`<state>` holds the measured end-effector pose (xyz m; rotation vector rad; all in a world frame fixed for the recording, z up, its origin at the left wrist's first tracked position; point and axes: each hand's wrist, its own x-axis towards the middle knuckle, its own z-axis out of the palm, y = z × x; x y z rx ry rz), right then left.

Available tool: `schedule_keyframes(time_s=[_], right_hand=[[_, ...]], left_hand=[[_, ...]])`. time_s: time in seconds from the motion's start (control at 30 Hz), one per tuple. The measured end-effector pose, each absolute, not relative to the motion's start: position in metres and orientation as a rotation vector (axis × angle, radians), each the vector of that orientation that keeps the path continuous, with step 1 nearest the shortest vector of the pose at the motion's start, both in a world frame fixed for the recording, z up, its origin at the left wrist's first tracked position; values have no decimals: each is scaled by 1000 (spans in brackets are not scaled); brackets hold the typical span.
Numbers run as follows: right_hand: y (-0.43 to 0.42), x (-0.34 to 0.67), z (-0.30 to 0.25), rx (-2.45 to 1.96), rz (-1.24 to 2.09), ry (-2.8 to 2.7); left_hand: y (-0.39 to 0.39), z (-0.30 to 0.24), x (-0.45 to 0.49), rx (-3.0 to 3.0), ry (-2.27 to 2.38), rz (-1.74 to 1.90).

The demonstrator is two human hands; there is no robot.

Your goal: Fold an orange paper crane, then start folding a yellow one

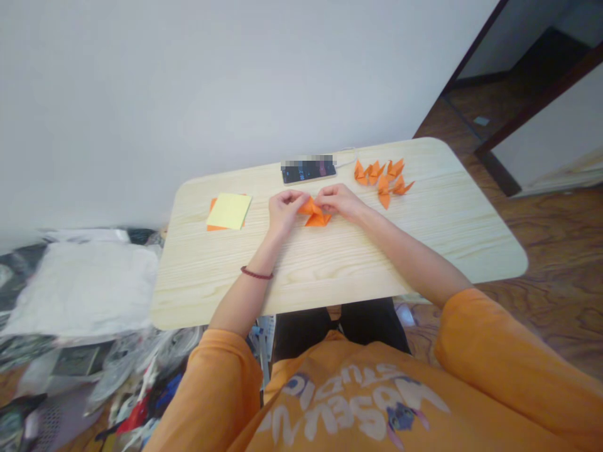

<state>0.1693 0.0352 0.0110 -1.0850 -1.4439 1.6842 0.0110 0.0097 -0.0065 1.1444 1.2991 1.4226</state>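
Observation:
Between my hands, over the middle of the table, is a partly folded sheet of orange origami paper (317,218). My left hand (284,210) pinches its left side between thumb and fingers. The fingers of my right hand (340,200) close on its upper right part. A triangular flap of the paper points down toward me. Several finished orange paper cranes (384,186) stand in a cluster to the right of my right hand. Left of my left hand lies a stack of square paper (230,211), yellow on top with orange showing beneath.
A phone (308,171) with a lit screen and a white cable (347,164) lies at the table's back edge by the wall. The pale wooden table (198,276) has rounded corners. Bags and clutter (117,370) fill the floor at left; a doorway is at right.

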Motion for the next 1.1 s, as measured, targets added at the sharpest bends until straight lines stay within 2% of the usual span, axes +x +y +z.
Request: schedule_keyframes(time_s=[0.57,1.1], right_hand=[[35,171,11,-1078,1674,-1482],[37,176,14,-999,1802,-1544]], left_hand=[[9,-6,10,1168,1293,1424],[9,-7,7,1121,1249,1375]])
